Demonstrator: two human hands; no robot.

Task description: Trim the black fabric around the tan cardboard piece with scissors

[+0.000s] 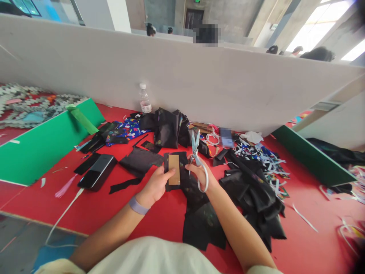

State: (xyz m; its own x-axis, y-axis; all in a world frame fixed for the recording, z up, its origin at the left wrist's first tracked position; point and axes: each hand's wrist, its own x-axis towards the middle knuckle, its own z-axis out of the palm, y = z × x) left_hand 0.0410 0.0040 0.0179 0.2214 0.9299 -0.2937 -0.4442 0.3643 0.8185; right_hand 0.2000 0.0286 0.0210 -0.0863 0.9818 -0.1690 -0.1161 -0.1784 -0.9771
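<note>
My left hand pinches a piece of black cloth together with a tan cardboard rectangle laid on it, thumb on the card. My right hand grips pale blue scissors by the handles, blades pointing up and away, just right of the card. The black cloth trails down over the red table toward me. A lilac band sits on my left wrist.
Black cloth heaps and colourful scraps lie to the right, a black bag and water bottle behind. A phone lies left, with green dividers and a white partition. Other people's heads show beyond it.
</note>
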